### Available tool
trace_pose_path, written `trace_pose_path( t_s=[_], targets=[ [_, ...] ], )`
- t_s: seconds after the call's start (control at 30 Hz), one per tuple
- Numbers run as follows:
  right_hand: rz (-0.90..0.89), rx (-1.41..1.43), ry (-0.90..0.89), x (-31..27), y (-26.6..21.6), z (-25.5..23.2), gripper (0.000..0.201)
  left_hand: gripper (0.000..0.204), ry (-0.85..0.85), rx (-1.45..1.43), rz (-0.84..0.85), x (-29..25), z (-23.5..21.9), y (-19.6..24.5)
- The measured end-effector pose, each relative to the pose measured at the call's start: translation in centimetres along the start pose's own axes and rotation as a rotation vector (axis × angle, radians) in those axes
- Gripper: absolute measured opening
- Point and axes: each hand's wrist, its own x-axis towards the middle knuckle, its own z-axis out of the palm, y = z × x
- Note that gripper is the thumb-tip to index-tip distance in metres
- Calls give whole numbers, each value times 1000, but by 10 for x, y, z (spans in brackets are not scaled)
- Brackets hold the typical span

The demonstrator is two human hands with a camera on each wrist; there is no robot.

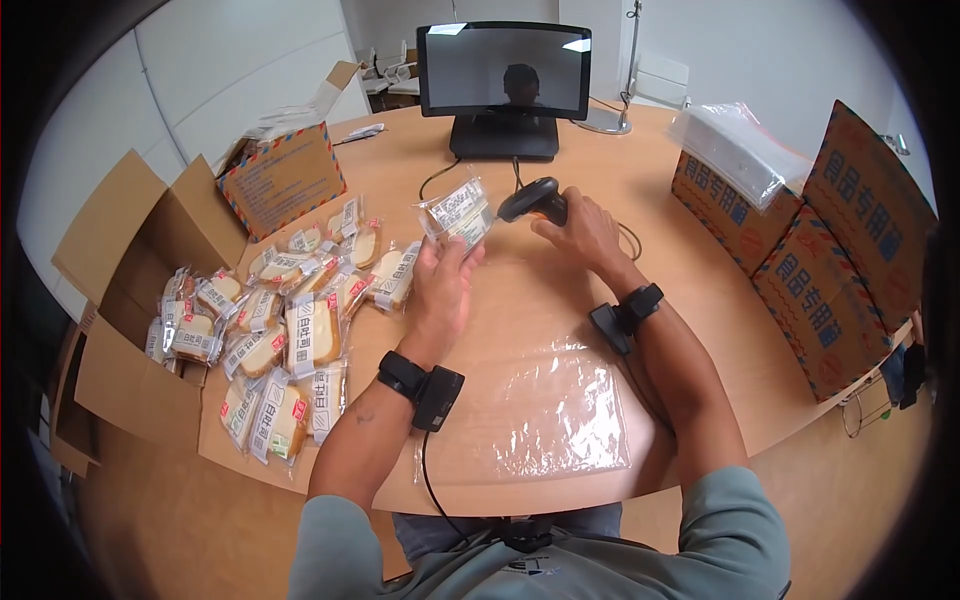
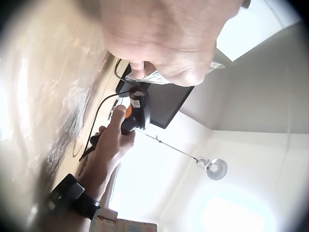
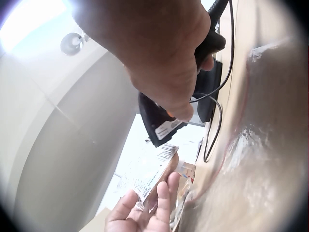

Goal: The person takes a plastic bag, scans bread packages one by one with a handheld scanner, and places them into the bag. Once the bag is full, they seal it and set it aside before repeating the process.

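Observation:
My left hand (image 1: 447, 290) pinches a wrapped slice of bread (image 1: 458, 215) by its lower edge, with the printed label and barcode facing up. In the right wrist view the bread packet (image 3: 157, 176) sits between thumb and fingers, its barcode close to the scanner's front end. My right hand (image 1: 590, 238) grips a black barcode scanner (image 1: 533, 200) round its handle, the head pointed left at the packet. An orange part of the scanner (image 2: 140, 108) shows beside the thumb in the left wrist view. Beneath both forearms lies a clear plastic bag (image 1: 530, 410), flat on the table.
Several wrapped bread packets (image 1: 313, 330) are heaped on the left, beside and inside an open cardboard box (image 1: 130, 300). A second box (image 1: 285, 180) stands behind them. The monitor (image 1: 504, 75) is at the back; printed cartons (image 1: 820, 270) and clear plastic bags (image 1: 745, 150) are on the right.

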Motion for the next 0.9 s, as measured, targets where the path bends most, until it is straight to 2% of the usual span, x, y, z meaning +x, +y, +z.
trace_pose_path(
  t_s=[0.13, 0.2, 0.27, 0.3, 0.37, 0.4, 0.47, 0.5, 0.57, 0.63, 0.67, 0.73, 0.77, 0.83, 0.87, 0.9],
  targets=[
    [11, -80, -131, 1, 22, 7, 42, 37, 7, 132, 98, 2, 1, 3],
    [40, -90, -123, 4, 33, 17, 40, 37, 14, 204, 143, 0, 3, 10],
    [67, -101, -112, 7, 36, 18, 38, 42, -15, 563, 230, -3, 3, 18],
    [69, -98, -92, 7, 38, 18, 37, 42, -13, 568, 232, -5, 3, 21],
    [73, -88, -70, 6, 36, 15, 37, 50, -77, 839, 273, -11, 2, 26],
    [63, -79, -67, 5, 36, 13, 36, 50, -80, 844, 275, -14, 0, 27],
    [55, -65, -57, 4, 37, 11, 35, 51, -210, 1031, 413, -21, -7, 26],
    [25, -99, -39, 2, 37, 10, 35, 51, -215, 1036, 416, -22, -8, 23],
    [-2, -129, -18, 2, 38, 13, 36, 49, -328, 1103, 602, -25, -8, 20],
    [-116, -238, 170, 3, 36, 16, 37, 48, -356, 1142, 606, -28, -8, 21],
    [-114, -238, 171, 9, 33, 14, 37, 48, -379, 1179, 609, -30, -6, 22],
    [-145, -4, 153, 25, 23, 8, 42, 48, -424, 1258, 660, -32, -3, 25],
    [-142, -4, 152, 22, 8, -4, 42, 48, -469, 1336, 713, -34, -1, 27],
    [137, 955, -306, 12, -17, -28, 47, 48, -504, 1295, 676, -39, 5, 31],
    [141, 955, -306, 8, -22, -35, 47, 48, -535, 1252, 645, -41, 7, 32],
    [105, 1092, -369, 5, -27, -40, 50, 48, -536, 1252, 644, -41, 8, 31]
  ],
)
